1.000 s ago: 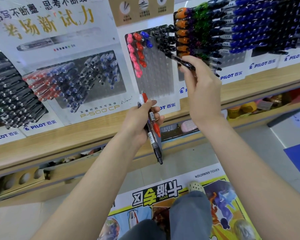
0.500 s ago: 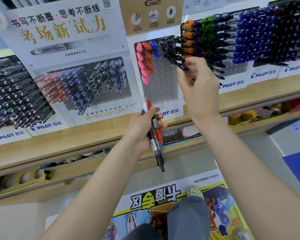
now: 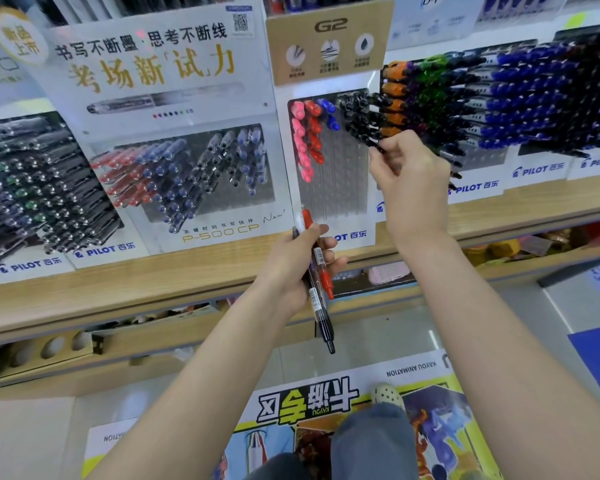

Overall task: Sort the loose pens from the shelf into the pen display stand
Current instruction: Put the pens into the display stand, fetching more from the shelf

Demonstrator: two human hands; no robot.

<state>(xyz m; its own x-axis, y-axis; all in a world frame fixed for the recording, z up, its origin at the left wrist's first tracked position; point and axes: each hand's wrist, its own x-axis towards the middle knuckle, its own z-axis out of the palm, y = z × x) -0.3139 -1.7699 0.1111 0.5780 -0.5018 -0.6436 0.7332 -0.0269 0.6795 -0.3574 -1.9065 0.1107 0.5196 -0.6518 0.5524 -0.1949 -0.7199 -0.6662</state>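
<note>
The G2 pen display stand stands on the wooden shelf, with pink, red, blue and black pens pushed into its upper holes. My right hand is raised at the black column, its fingertips pinching a black pen whose body goes into the stand. Lower down, in front of the shelf edge, my left hand is shut on a small bundle of pens, one red and the others black, tips pointing down.
More Pilot pen stands flank it: a P-500 stand on the left, a dark one at far left, orange, purple, green and blue pens on the right. The wooden shelf edge runs across. A floor poster lies below.
My right hand has carried the black pen left and down from the orange-and-purple stand to the black column of the G2 stand. The left hand has kept its bundle still.
</note>
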